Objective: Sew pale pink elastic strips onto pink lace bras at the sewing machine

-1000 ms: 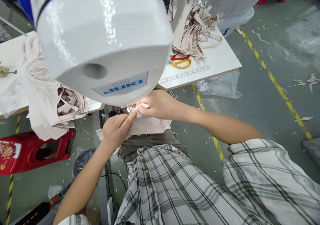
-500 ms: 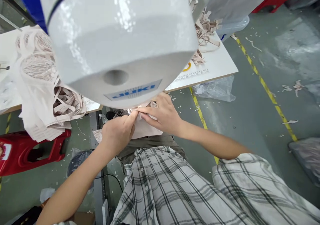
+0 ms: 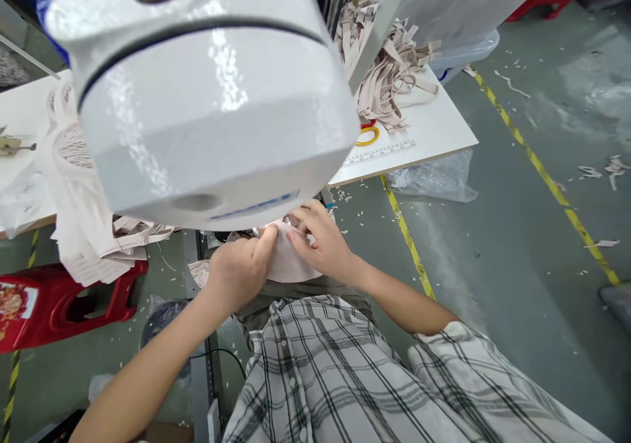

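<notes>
A white sewing machine head point(image 3: 217, 121) fills the upper middle and hides the needle area beneath it. Just under its near edge, my left hand point(image 3: 241, 265) is closed, with thumb and index finger pinching the edge of a pale pink fabric piece point(image 3: 293, 262). My right hand point(image 3: 325, 242) grips the same fabric from the right, its fingers bent over the top part close to the machine. The cloth hangs down from both hands over my lap. A patterned pale scrap of cloth point(image 3: 200, 273) shows left of my left wrist.
Pale fabric pieces with straps point(image 3: 89, 233) hang over the left table edge, above a red stool point(image 3: 64, 308). On the right tabletop point(image 3: 438, 124) lie a heap of beige straps point(image 3: 389, 75), yellow-handled scissors point(image 3: 369, 135) and a ruler point(image 3: 382, 154). A plastic bag point(image 3: 438, 177) lies below.
The head view has shifted, showing more of the machine's top. My hands were close together at the fingertips; now they are slightly apart, with more of the fabric showing between them.
</notes>
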A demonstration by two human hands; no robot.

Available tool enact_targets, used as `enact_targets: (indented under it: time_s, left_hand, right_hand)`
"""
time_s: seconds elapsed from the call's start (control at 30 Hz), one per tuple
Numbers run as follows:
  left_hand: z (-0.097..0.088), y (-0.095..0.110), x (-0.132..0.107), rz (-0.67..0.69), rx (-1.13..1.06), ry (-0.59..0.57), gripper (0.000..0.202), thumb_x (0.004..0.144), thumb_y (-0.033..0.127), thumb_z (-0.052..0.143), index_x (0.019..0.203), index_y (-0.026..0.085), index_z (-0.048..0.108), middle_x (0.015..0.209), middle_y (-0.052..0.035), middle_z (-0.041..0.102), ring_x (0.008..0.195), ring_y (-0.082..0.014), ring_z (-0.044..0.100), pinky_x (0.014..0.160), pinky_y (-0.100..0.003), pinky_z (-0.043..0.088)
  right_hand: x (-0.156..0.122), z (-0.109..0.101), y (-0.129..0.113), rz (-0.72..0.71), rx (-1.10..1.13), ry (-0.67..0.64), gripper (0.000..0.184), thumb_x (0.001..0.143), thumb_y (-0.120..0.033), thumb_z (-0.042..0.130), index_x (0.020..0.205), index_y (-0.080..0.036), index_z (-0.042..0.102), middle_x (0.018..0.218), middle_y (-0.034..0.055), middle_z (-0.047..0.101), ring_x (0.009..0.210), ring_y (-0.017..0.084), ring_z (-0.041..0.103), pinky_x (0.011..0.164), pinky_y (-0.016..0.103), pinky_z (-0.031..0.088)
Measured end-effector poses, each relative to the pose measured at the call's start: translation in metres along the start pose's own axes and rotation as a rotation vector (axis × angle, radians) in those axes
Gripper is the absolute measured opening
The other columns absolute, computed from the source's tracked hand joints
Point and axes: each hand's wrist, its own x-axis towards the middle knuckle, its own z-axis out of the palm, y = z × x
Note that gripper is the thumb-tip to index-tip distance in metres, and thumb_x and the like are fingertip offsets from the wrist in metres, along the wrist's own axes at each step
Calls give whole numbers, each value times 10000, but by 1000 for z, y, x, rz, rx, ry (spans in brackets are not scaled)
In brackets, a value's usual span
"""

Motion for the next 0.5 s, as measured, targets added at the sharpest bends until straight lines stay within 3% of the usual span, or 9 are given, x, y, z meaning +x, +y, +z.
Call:
enact_targets:
  time_s: [0.13, 0.3, 0.5]
  left_hand:
    - [-5, 18, 5, -95, 33, 12, 370, 891, 152, 496, 1254, 129, 564, 542, 3, 587, 463, -154, 545, 442, -322, 215]
    - [-8, 25, 14, -174, 24, 33, 297, 885, 131, 490, 1159, 151, 602, 512, 3, 542, 446, -162, 520, 432, -331, 191]
    - [-10, 27, 18, -185, 110, 103, 292, 867, 135, 517, 1141, 146, 618, 433, 31, 410, 375, -148, 398, 416, -320, 160]
  right_hand:
    - [20, -11, -1, -32, -83, -19, 297, 918, -251, 529, 1195, -251, 634, 1087, 96, 604, 1040, 254, 579, 824, 375, 550]
    - [44, -21, -4, -16, 1, -136, 284, 879, -216, 532, 1125, -222, 674, 1050, 73, 633, 1013, 235, 592, 770, 335, 542]
    - [59, -24, 0, -54, 156, -185, 297, 852, -224, 547, 1113, -216, 689, 1337, 70, 584, 1144, 233, 594, 836, 333, 576]
